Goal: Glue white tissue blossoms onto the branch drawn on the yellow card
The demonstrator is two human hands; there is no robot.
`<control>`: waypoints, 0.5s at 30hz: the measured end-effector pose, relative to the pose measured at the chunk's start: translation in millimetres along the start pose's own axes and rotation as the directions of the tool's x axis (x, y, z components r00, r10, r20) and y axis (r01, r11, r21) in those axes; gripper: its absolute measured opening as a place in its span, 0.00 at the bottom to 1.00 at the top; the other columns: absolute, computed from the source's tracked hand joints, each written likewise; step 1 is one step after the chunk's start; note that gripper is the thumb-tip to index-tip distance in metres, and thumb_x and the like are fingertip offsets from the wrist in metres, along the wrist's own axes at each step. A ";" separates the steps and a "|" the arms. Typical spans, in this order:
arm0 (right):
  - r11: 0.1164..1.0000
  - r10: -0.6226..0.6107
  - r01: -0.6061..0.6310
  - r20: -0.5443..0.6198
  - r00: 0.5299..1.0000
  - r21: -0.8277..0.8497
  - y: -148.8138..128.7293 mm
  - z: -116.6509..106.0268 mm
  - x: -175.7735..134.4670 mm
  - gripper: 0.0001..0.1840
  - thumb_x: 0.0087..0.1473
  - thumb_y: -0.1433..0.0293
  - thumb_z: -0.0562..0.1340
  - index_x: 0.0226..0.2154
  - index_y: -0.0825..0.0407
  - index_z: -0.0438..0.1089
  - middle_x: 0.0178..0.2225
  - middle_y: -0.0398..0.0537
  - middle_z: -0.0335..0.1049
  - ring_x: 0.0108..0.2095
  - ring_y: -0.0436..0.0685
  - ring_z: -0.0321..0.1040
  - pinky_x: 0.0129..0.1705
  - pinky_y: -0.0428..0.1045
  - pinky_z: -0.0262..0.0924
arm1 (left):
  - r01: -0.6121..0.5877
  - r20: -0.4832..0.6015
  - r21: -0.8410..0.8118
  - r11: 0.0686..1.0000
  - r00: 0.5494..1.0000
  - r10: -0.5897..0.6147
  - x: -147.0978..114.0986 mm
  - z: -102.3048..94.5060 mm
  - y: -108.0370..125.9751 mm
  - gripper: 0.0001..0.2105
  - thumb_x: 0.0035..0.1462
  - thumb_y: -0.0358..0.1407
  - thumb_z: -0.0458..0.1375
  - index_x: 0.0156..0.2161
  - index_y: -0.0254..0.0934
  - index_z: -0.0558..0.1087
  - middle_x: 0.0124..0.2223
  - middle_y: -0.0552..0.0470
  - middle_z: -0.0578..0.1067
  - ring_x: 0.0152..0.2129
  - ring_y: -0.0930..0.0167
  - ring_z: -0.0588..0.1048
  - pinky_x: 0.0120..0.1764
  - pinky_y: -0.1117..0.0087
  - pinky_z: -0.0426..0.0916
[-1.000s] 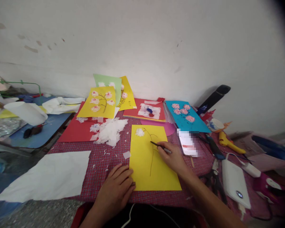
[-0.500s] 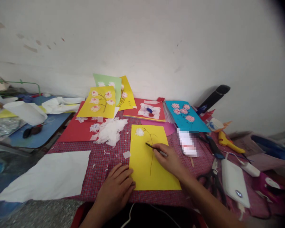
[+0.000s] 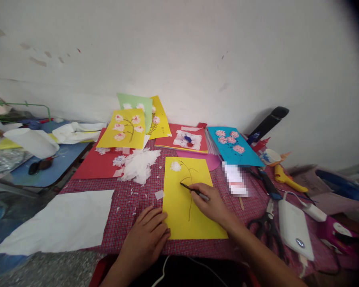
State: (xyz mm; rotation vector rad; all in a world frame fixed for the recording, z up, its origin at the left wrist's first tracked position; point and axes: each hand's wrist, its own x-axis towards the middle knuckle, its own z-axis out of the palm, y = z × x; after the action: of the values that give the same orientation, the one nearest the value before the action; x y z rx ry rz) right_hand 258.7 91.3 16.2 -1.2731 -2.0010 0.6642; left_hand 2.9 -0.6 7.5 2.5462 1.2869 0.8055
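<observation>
A yellow sheet of paper [image 3: 179, 217] lies before me on the checked tablecloth. A thin dark branch [image 3: 190, 205] is drawn down it, with side twigs near the top. One white tissue-paper flower [image 3: 176, 166] sits at its upper left. My right hand [image 3: 208, 201] is closed round a dark pen [image 3: 194, 188], its tip on the paper at the left end of a curved twig. My left hand [image 3: 149, 231] lies flat and open, its fingertips on the sheet's lower left edge.
Torn white tissue [image 3: 140, 165] is heaped left of the sheet, near finished flower pictures [image 3: 124, 129]. A large white paper [image 3: 60, 219] lies at left. Scissors [image 3: 267, 227], a white power bank [image 3: 296, 231] and a yellow glue gun [image 3: 288, 179] are at right.
My right hand has moved the pen slightly left and down, and a new curved twig line shows behind its tip. My left hand has stayed in place.
</observation>
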 end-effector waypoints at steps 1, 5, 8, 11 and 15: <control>1.000 0.008 -0.008 -0.010 1.000 0.003 0.8 -1.6 0.0 0.12 0.59 0.71 0.58 0.43 0.47 0.74 0.41 0.48 0.78 0.41 0.58 0.75 0.45 0.54 0.69 | 0.001 0.000 0.001 1.000 1.000 -0.001 -0.2 0.2 -0.2 0.06 0.64 0.33 0.55 0.40 0.41 0.75 0.49 0.51 0.78 0.51 0.63 0.73 0.59 0.50 0.64; 0.998 0.059 -0.058 -0.103 0.993 0.009 9.9 -11.0 0.4 0.11 0.60 0.69 0.58 0.43 0.47 0.74 0.42 0.49 0.78 0.42 0.59 0.75 0.45 0.55 0.69 | -0.004 0.002 -0.007 1.000 1.000 0.004 -1.6 1.6 -1.1 0.06 0.64 0.34 0.55 0.40 0.41 0.75 0.49 0.51 0.78 0.52 0.63 0.73 0.59 0.49 0.64; 0.995 0.100 -0.099 -0.152 0.983 0.013 19.1 -16.1 1.1 0.11 0.59 0.68 0.59 0.42 0.48 0.74 0.42 0.51 0.78 0.42 0.60 0.76 0.44 0.55 0.70 | -0.004 0.007 -0.011 1.000 1.000 0.004 -2.2 2.0 -1.5 0.06 0.64 0.34 0.55 0.40 0.41 0.75 0.50 0.51 0.78 0.52 0.63 0.72 0.59 0.48 0.64; 0.993 0.120 -0.119 -0.158 0.980 0.012 24.6 -17.2 1.9 0.11 0.59 0.68 0.59 0.42 0.48 0.75 0.41 0.51 0.79 0.41 0.60 0.76 0.43 0.55 0.71 | 0.000 0.008 -0.007 1.000 1.000 0.000 -1.9 1.6 -1.1 0.06 0.64 0.33 0.55 0.39 0.41 0.75 0.49 0.51 0.78 0.52 0.63 0.72 0.59 0.49 0.64; 0.994 0.110 -0.113 -0.162 0.981 -0.011 25.9 -15.1 3.2 0.11 0.58 0.68 0.59 0.41 0.48 0.75 0.40 0.50 0.79 0.40 0.61 0.76 0.43 0.56 0.71 | 0.004 0.011 -0.003 1.000 1.000 -0.004 -1.8 1.5 -1.0 0.06 0.64 0.33 0.55 0.39 0.41 0.76 0.49 0.51 0.78 0.52 0.64 0.72 0.60 0.50 0.63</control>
State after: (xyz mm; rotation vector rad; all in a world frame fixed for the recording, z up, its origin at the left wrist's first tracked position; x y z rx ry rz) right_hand 284.2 105.5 8.4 -1.4133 -1.8200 0.5750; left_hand 2.2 -1.3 5.1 2.5414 1.2863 0.7910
